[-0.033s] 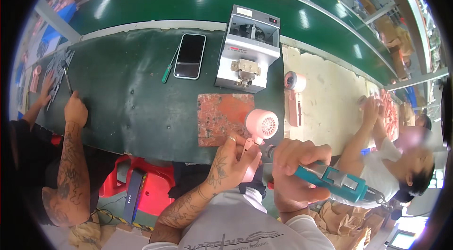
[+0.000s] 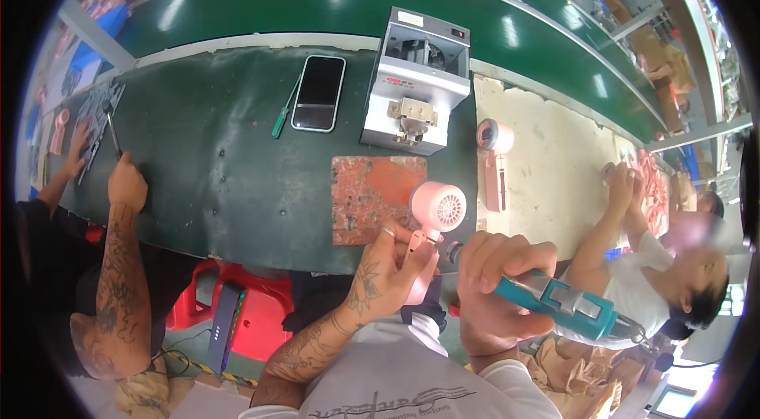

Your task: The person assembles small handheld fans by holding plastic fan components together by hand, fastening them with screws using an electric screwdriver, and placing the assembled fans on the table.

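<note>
Low in the centre of the frame, the left hand (image 2: 385,273) is wrapped around the handle of a small pink fan (image 2: 438,209), whose round head sits just above it at the edge of the green table (image 2: 214,158). Right beside it, the right hand (image 2: 495,284) is fisted around a teal electric screwdriver (image 2: 554,296), tip touching the fan's handle. An orange mat (image 2: 372,197) lies left of the fan head.
</note>
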Tool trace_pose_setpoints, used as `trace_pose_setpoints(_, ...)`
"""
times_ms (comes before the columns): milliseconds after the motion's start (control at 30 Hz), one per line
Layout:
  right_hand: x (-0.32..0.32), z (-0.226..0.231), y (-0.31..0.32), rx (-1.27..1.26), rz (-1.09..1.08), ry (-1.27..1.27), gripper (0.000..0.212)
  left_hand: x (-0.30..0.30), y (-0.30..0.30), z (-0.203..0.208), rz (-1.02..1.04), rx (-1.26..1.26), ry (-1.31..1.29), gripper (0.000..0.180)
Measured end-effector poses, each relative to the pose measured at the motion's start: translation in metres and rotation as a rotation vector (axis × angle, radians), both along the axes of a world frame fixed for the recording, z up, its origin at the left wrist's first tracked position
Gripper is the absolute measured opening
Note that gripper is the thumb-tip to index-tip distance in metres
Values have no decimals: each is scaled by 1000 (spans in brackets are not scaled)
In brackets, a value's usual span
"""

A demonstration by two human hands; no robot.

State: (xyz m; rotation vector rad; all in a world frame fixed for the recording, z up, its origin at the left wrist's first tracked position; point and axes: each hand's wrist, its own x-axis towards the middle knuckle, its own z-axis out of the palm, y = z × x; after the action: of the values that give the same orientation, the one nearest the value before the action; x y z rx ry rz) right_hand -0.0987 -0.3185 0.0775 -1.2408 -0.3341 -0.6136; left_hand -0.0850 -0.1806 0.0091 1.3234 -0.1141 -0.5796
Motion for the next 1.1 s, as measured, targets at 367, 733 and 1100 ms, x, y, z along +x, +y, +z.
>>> trace_pose_setpoints(367,2,-4,3,-38,7,53,70,2,0,4,25,45,-124,19)
trace_pose_setpoints(733,6,-8,3,9,29,47,68,-1,1,-2,70,52,-175,20)
trace_pose_setpoints(1100,12,-4,1,-3,36,8,70,0,4,-10,103,-186,98,19)
